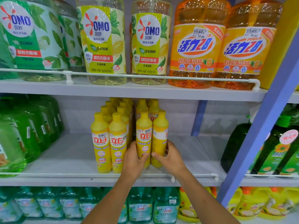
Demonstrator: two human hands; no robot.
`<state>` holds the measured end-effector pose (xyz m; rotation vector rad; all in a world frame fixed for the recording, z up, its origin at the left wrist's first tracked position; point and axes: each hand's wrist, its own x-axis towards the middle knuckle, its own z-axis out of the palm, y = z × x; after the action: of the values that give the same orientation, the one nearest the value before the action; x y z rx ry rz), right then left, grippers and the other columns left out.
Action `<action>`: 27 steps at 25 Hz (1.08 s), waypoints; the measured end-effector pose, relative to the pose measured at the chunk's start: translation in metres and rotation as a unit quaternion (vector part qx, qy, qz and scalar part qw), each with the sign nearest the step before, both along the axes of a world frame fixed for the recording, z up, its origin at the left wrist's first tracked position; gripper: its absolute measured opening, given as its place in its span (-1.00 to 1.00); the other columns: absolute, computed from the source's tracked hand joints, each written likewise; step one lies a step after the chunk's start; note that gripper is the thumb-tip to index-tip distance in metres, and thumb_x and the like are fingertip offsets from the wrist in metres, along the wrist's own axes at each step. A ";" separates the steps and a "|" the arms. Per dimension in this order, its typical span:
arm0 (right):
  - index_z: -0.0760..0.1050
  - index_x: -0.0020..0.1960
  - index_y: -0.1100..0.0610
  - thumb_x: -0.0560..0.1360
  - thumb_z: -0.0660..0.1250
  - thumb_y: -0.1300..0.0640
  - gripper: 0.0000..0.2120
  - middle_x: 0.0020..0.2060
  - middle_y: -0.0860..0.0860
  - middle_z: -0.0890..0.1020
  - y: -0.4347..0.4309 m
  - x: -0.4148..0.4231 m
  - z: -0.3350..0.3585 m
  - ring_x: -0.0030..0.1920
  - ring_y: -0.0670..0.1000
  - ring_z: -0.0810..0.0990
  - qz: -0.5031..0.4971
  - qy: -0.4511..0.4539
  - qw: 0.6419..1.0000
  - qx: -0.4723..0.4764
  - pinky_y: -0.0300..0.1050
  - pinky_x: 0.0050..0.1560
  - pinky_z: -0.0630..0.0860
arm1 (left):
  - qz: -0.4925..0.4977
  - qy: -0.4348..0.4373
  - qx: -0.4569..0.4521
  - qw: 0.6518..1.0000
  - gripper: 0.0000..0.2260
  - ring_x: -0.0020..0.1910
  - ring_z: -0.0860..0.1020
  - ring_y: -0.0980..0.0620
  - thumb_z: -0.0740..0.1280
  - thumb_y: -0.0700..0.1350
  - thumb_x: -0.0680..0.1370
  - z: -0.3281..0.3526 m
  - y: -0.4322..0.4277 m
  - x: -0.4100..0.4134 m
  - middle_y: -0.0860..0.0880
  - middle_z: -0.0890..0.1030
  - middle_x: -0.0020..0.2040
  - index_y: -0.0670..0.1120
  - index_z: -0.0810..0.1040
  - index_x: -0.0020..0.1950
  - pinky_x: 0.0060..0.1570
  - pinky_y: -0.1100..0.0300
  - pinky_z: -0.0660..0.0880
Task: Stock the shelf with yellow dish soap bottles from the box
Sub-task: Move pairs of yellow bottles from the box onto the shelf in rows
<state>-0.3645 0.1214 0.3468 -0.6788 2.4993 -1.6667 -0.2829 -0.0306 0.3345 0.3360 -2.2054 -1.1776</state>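
Seating two bottles on the shelf [64, 156]: left hand [133, 159] clamps left bottle [143, 138], right hand [170, 157] clamps right bottle [160, 139]. Held low, thumbs in front, probably to slide both upright; stocked rows [108, 139] sit just left of left fingers

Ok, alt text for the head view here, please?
The left hand grips a yellow soap bottle and the right hand its neighbour on the middle shelf, beside rows of matching bottles. Orange bottles stand above, green bottles at the left.
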 end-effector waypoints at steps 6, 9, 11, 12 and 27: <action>0.47 0.19 0.01 0.27 0.64 -0.15 -0.40 0.05 -0.05 0.63 -0.009 0.001 -0.001 0.03 0.00 0.64 -0.088 0.034 0.992 0.082 -0.02 0.06 0.64 | 0.007 -0.020 -0.004 1.000 -0.50 0.18 0.60 0.01 0.49 -0.03 0.50 0.001 0.000 0.001 -0.02 0.61 0.25 -0.07 0.42 0.38 0.17 0.02 0.56; 0.49 0.21 -0.02 0.30 0.63 -0.07 -0.44 0.09 -0.05 0.65 -0.006 0.001 -0.006 0.05 -0.05 0.65 -0.038 0.015 0.996 0.077 -0.03 0.12 0.64 | 0.032 -0.039 0.000 0.999 -0.55 0.00 0.62 0.01 0.48 -0.04 0.51 0.003 0.003 0.002 -0.05 0.63 0.19 -0.09 0.41 0.32 0.02 0.09 0.57; 0.50 0.18 -0.01 0.36 0.62 0.04 -0.53 0.07 -0.05 0.68 -0.001 0.003 -0.008 0.02 -0.08 0.66 -0.034 0.005 0.996 0.083 -0.02 0.15 0.64 | 0.038 -0.048 0.000 0.998 -0.58 -0.03 0.62 0.01 0.48 -0.05 0.52 0.004 0.006 0.001 -0.06 0.64 0.18 -0.09 0.40 0.28 -0.02 0.11 0.57; 0.51 0.17 0.01 0.36 0.63 0.05 -0.54 0.05 -0.05 0.68 -0.001 0.002 -0.008 0.01 -0.08 0.67 -0.044 0.007 0.996 0.083 -0.03 0.15 0.64 | 0.036 -0.047 0.001 0.998 -0.59 0.01 0.63 -0.01 0.48 -0.05 0.52 0.003 0.006 0.000 -0.06 0.63 0.19 -0.09 0.41 0.28 0.01 0.09 0.58; 0.50 0.08 0.18 0.31 0.60 -0.08 -0.49 0.01 0.15 0.63 -0.043 -0.028 -0.017 -0.01 0.20 0.65 -0.150 0.043 0.978 0.140 0.03 -0.03 0.60 | 0.121 -0.058 -0.026 0.991 -0.65 0.12 0.62 -0.26 0.37 -0.05 0.59 -0.005 0.004 -0.044 -0.19 0.64 0.22 -0.13 0.41 0.31 0.07 -0.10 0.57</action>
<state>-0.3926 0.0779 0.3298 -0.3667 2.9419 -1.3379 -0.3265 -0.0269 0.3292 0.6466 -2.2145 -0.9890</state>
